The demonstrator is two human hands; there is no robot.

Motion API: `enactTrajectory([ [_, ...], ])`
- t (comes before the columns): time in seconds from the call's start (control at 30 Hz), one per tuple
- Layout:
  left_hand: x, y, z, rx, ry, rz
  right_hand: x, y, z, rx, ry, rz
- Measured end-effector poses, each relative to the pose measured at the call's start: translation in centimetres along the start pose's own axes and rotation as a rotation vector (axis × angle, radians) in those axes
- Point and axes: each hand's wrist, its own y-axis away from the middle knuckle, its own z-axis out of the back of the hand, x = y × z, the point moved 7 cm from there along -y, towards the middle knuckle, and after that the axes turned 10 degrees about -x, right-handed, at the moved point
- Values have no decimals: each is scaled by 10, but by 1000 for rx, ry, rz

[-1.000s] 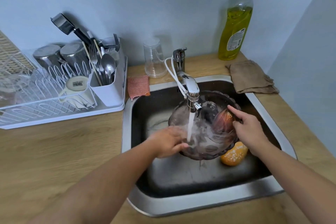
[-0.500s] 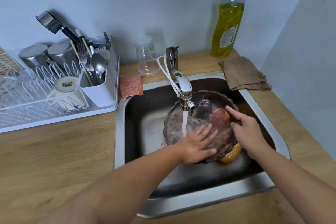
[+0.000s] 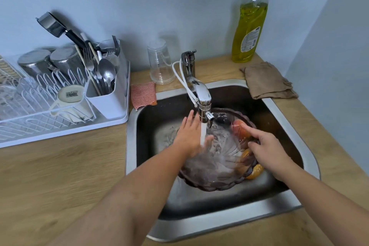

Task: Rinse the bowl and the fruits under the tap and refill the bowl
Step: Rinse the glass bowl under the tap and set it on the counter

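The bowl [image 3: 215,175] sits in the sink [image 3: 219,223] under the running tap [image 3: 202,96], with an orange fruit [image 3: 256,171] at its lower right edge and a red fruit [image 3: 239,130] seen through the glass. The right hand [image 3: 267,150] grips the right rim with curled fingers; the left hand [image 3: 189,138] lies flat, fingers spread, on the inner wall in the stream. Recommended: hold the rim firmly, since wet glass is likely slippery, turn the bowl so the palm wipes every flute, and avoid striking the tap.

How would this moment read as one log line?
step: rinsing bowl | left hand: open, inside bowl, under tap water | right hand: holds bowl rim
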Motion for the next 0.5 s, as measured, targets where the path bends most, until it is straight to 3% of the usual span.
enactTrajectory([
  [0.13, -36, -10, 2, -54, 49, -117, -9, 9, -10, 34, -52, -55],
  [0.27, 8, -5, 11, 12, 33, 180, -17, 8, -3, 49, -96, -110],
  [0.3, 6, 0, 11, 19, 42, 184, -17, 8, -4, 55, -98, -109],
  [0.43, -46, 10, 5, -22, -65, -164, -13, 12, -12, 69, -156, -109],
  [0.5, -39, 8, 8, -58, -99, -212, -14, 11, -11, 61, -176, -124],
])
